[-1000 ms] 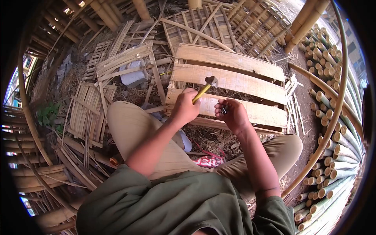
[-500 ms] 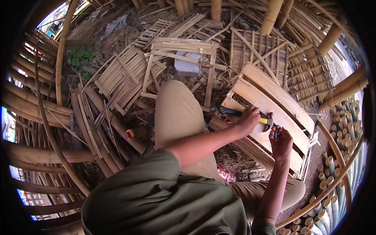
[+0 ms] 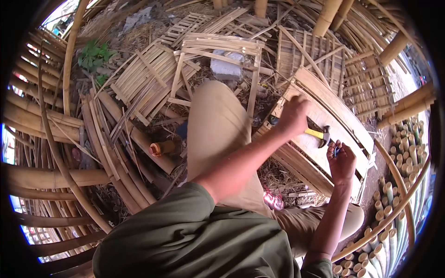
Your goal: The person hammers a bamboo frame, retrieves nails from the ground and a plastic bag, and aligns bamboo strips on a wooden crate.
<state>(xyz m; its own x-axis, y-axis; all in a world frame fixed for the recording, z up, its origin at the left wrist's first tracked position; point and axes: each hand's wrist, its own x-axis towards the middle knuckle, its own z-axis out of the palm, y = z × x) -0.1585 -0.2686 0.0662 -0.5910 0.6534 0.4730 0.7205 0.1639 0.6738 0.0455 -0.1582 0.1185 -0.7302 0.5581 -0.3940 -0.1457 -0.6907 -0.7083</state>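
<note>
My left hand (image 3: 295, 116) is closed around the handle of a claw hammer (image 3: 315, 133) with a yellow neck and a dark grip, partly covered by my fingers. The hammer is low over a crate of flat wooden boards (image 3: 324, 109) in front of me. My right hand (image 3: 343, 162) is close to the hammer head, at the crate's right part, with fingers pinched. Something small and bluish shows between those fingertips, too small to name.
A slatted bamboo frame (image 3: 222, 42) stands ahead, near a pale block (image 3: 226, 65). Slatted panels (image 3: 143, 83) lie at the left, beside long bamboo strips (image 3: 104, 153). An orange-brown object (image 3: 162, 148) lies left of my knee. Cut bamboo poles (image 3: 387, 231) are stacked at the right.
My left hand has shifted away from the hammer head along the handle, toward the grip end. My right hand has moved slightly right. The whole view has shifted a little.
</note>
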